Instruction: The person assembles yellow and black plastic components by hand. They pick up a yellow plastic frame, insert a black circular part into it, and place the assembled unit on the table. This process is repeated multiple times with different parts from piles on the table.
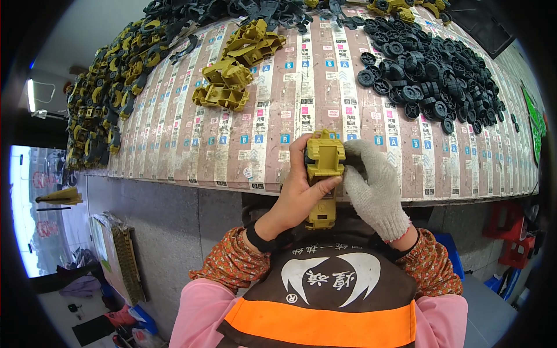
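My left hand (pixel 296 194), bare, grips an olive-yellow plastic toy vehicle body (pixel 324 159) from its left side, thumb across its lower part. My right hand (pixel 374 185), in a grey knitted glove, presses against the body's right side; a dark part shows between the glove's fingers and the body, too hidden to name. A second yellow piece (pixel 321 213) hangs below the first, between my wrists. Both hands hover at the near edge of the worktable (pixel 232 156).
A heap of black wheels (pixel 432 75) lies at the far right of the table. Loose yellow bodies (pixel 229 81) sit in the middle, and a long pile of yellow-and-black assembled parts (pixel 107 93) runs down the left edge. Red stools (pixel 510 232) stand lower right.
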